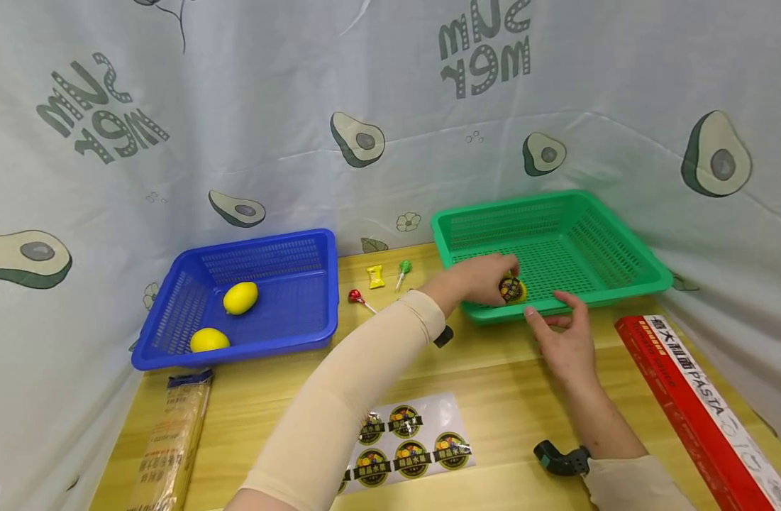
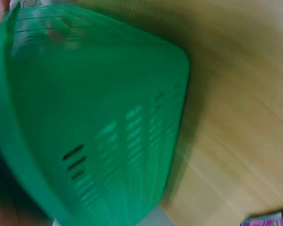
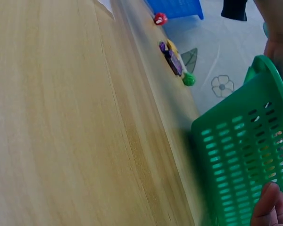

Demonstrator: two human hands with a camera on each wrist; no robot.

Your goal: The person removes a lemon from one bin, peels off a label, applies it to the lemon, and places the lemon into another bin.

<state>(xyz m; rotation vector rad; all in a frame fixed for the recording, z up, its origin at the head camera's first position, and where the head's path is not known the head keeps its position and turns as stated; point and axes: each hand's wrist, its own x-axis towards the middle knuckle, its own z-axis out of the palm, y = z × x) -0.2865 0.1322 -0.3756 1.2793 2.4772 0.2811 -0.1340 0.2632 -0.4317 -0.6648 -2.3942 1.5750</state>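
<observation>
My left hand (image 1: 492,278) reaches across to the near left corner of the green basket (image 1: 620,234) and grips a yellow lemon (image 1: 513,289) that bears a dark round sticker. The lemon sits just inside the basket's front rim. My right hand (image 1: 552,317) hovers open at the same rim, fingers relaxed and holding nothing. In the right wrist view a fingertip (image 3: 269,207) shows against the green basket (image 3: 245,155) wall. The left wrist view is a blur filled by the green basket (image 2: 99,122).
A blue basket (image 1: 237,351) at the left holds two plain lemons (image 1: 240,297). Between the baskets lie a red lollipop (image 1: 355,296), a yellow candy (image 1: 376,276) and a green lollipop (image 1: 404,267). A sticker sheet (image 1: 409,443), a spaghetti packet (image 1: 173,440) and a red pasta box (image 1: 696,404) lie nearer.
</observation>
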